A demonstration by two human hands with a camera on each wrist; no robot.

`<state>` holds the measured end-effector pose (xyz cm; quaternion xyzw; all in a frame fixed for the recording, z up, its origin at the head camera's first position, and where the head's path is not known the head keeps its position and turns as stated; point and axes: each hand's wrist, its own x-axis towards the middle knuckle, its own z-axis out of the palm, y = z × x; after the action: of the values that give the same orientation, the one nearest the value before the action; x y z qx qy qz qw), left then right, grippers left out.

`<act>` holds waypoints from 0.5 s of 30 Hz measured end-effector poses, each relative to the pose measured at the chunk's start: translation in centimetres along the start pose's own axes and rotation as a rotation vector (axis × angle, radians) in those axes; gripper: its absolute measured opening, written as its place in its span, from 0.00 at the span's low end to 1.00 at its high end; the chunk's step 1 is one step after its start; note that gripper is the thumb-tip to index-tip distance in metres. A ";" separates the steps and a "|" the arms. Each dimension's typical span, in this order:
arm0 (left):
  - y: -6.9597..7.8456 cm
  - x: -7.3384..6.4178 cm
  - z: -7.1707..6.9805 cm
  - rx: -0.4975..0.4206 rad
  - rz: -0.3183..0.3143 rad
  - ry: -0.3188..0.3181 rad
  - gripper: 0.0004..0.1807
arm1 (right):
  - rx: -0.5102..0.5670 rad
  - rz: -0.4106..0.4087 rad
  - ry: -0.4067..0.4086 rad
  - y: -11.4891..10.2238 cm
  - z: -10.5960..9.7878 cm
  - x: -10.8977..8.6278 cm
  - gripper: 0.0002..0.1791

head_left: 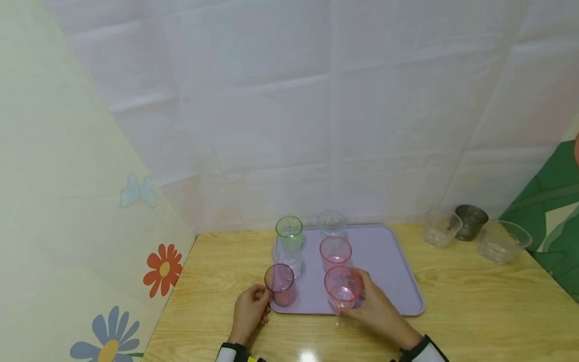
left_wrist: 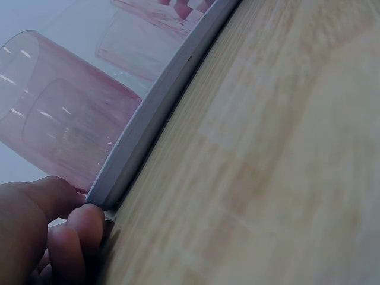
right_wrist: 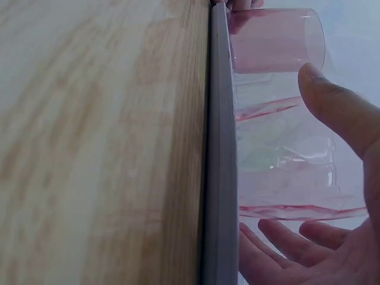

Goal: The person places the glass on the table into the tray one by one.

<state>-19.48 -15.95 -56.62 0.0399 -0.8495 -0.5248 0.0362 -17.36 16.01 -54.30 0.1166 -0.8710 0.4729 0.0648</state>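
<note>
A lavender tray [head_left: 377, 271] lies on the wooden table, carrying two columns of clear and tinted cups. At its near left corner, my left hand [head_left: 250, 309] pinches the tray's edge, thumb above and fingers below in the left wrist view, right beside a purple-tinted cup [head_left: 280, 285]. My right hand [head_left: 380, 309] curls round the near pink-rimmed cup [head_left: 343, 286], which stands upright near the tray's front edge; thumb and fingers [right_wrist: 291, 243] lie on opposite sides. Behind it stand another pink-rimmed cup [head_left: 335, 251] and a clear cup [head_left: 332, 221]. A clear cup [head_left: 289, 259] and a green-rimmed cup [head_left: 289, 231] stand behind the purple one.
To the right on the table [head_left: 475, 296] are a clear cup [head_left: 441, 229], a dark grey cup [head_left: 471, 222] and a clear bowl [head_left: 503, 242]. A pale sheet [head_left: 271, 115] hangs behind the table, and a flower-printed panel [head_left: 90, 226] borders the left side.
</note>
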 end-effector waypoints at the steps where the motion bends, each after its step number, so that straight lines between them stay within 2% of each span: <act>1: 0.0 0.0 0.0 0.000 0.000 -0.002 0.05 | 0.008 0.005 -0.012 0.0 -0.1 0.0 0.61; 9: 0.0 0.0 0.0 -0.008 0.008 -0.010 0.06 | 0.056 0.027 -0.068 0.2 -1.2 -0.2 0.58; 15: -0.1 0.0 0.1 -0.013 0.002 -0.009 0.07 | 0.057 -0.076 -0.022 0.3 -2.1 -0.6 0.56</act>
<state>-19.52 -15.90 -56.75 0.0364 -0.8462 -0.5305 0.0334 -16.86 17.99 -53.51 0.1565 -0.8528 0.4933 0.0698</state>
